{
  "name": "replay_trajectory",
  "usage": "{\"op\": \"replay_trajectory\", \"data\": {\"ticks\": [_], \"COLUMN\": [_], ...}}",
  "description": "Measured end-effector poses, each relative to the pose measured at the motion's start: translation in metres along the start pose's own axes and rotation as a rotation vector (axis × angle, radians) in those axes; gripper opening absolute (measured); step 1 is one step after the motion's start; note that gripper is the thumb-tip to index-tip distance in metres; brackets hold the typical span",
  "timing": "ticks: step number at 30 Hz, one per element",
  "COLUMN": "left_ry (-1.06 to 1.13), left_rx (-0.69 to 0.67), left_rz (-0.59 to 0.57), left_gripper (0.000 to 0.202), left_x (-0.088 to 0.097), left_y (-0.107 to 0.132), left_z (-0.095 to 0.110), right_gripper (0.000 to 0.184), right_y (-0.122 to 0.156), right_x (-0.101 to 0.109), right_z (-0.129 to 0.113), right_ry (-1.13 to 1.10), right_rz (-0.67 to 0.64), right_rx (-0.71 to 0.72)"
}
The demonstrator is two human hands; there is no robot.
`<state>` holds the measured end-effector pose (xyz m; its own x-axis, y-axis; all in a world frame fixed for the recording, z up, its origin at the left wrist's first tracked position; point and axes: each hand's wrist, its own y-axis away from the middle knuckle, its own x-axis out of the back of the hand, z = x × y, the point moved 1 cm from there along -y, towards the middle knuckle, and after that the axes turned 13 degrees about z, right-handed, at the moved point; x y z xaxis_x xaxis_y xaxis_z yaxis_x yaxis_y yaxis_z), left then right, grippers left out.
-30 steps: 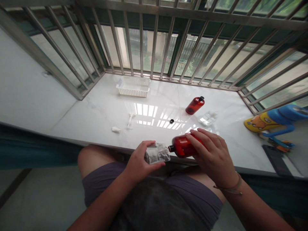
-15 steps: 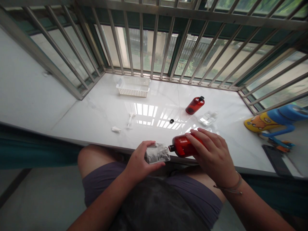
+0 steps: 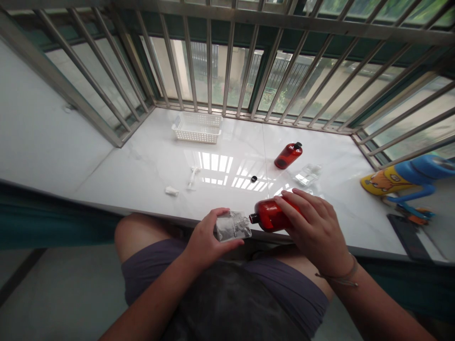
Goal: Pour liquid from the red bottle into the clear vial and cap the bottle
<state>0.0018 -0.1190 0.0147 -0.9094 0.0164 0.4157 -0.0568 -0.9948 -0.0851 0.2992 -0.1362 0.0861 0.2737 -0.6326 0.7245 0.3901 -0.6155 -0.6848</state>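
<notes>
My left hand [image 3: 205,239] grips a small clear bottle [image 3: 232,226] at the near edge of the white marble sill [image 3: 149,166]. My right hand [image 3: 314,229] is wrapped round a red bottle [image 3: 270,215] tipped on its side, its open black neck touching the clear bottle's mouth. Both bottles hover just above the sill's front edge, over my lap. A small black cap [image 3: 253,178] lies on the sill beyond them.
A second, capped red bottle [image 3: 287,155] lies further back, with a clear bottle [image 3: 307,174] beside it. A white basket [image 3: 197,128] stands by the window bars. A white pump part [image 3: 193,176] and small white piece [image 3: 171,191] lie left. A blue and yellow toy [image 3: 405,180] rests at right.
</notes>
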Motion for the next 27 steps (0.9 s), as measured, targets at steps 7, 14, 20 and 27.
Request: {"op": "replay_trajectory", "data": {"ticks": [7,14,20,27], "left_ry": [0.01,0.011,0.029,0.032], "left_rx": [-0.016,-0.019,-0.069,-0.062], "left_rz": [0.001,0.001,-0.003,0.001], "left_gripper": [0.079,0.082,0.081,0.078], "left_x": [-0.0016,-0.0017,-0.0014,-0.0026], "left_y": [0.0007,0.0007,-0.0012,-0.0014], "left_z": [-0.0018,-0.0032,-0.0025,-0.0023], "right_gripper": [0.062,0.06,0.056,0.058], "right_y": [-0.0001,-0.0003,-0.0002,-0.0012], "right_x": [0.0002,-0.0003,-0.0014,-0.0014], "right_z": [0.0005,0.0001,0.0007,0.0009], "right_ry": [0.0,0.005,0.009,0.015], "right_rz": [0.001,-0.001,0.005,0.005], "right_rx": [0.004,0.004,0.018,0.019]}}
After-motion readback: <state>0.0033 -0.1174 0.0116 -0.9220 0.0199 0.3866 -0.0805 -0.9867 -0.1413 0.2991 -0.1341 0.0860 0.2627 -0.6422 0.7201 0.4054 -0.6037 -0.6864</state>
